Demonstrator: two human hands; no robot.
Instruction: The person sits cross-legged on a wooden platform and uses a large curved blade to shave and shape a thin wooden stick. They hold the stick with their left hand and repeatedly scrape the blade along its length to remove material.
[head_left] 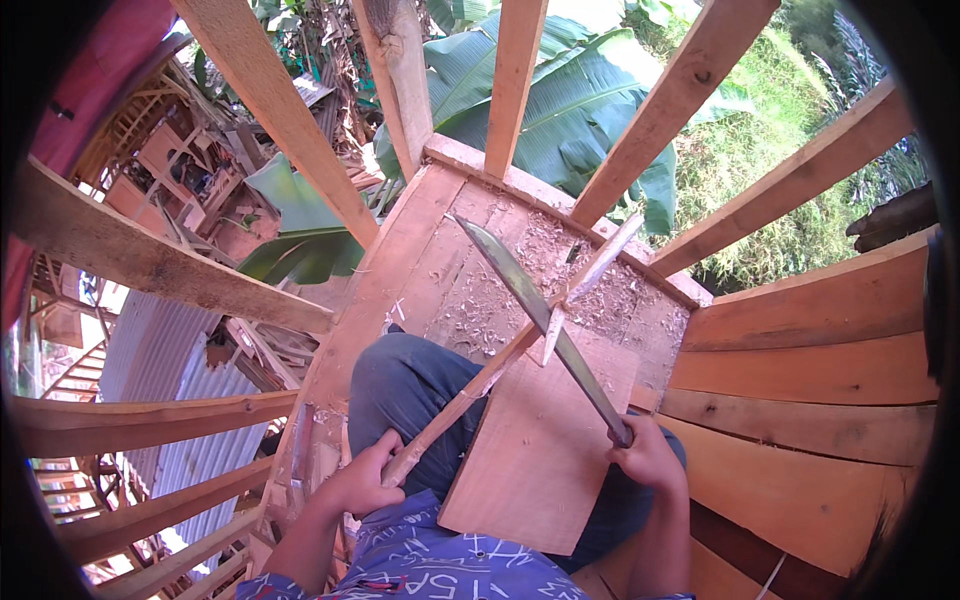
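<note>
My left hand (366, 482) is closed round the lower end of a long whittled wooden stick (468, 394), which slants up and away to the right. Near its far part a short pointed stub juts out, and pale bare wood shows there. In my right hand (646, 460) is the dark handle of a machete (580, 368). Its long blade points up to the left and crosses the stick beside the stub; whether the edge touches the wood I cannot tell. Under both, a flat wooden board (545, 455) rests over my lap, against my bent knee (405, 385).
Wood shavings (500, 215) are strewn over the plank floor (410, 240) ahead. Upright wooden slats (640, 120) ring the platform, and a plank wall (800, 370) stands at the right. Beyond are banana leaves (560, 100) and corrugated metal sheets (190, 390).
</note>
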